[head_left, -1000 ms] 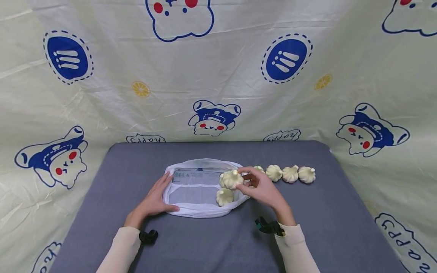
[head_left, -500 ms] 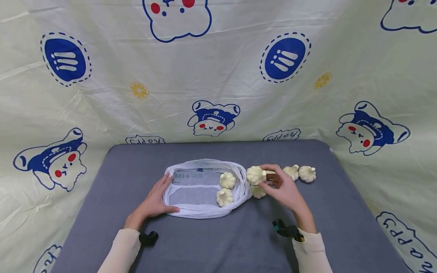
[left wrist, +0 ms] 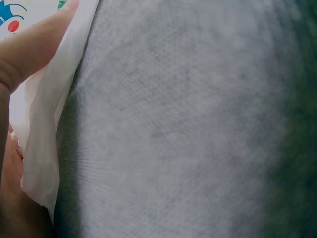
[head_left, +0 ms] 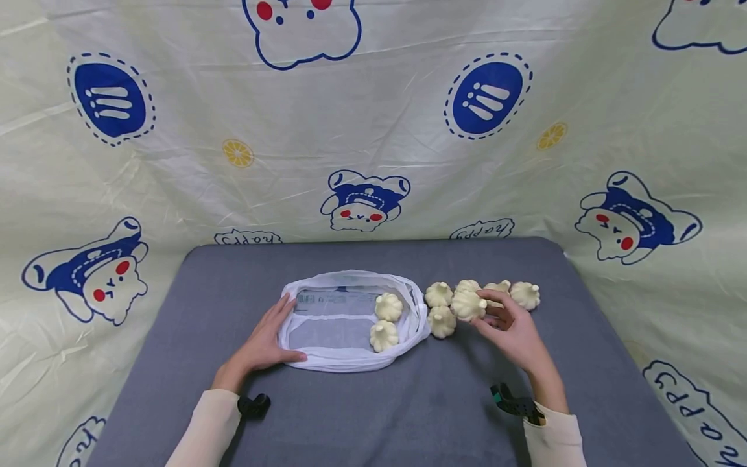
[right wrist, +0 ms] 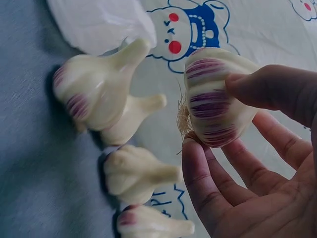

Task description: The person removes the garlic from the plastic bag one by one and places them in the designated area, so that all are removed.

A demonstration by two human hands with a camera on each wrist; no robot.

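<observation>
Head view bright, even, soft light from above; only faint shadows under hands on desk point(head_left: 362, 415). Wide lens bends backdrop cloth point(head_left: 373, 130) at edges; mild sheen on its folds. Left wrist view very close, blurred, dark at right side. Right wrist view soft: held garlic point(right wrist: 218, 96) and fingers point(right wrist: 270, 91) fairly sharp, bulbs behind out of focus, shadow beneath them

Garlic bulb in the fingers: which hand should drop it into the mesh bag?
Probably the right hand: it already pinches the garlic bulb just right of the mesh bag. The left hand rests on the bag's left rim, steadying it.
</observation>
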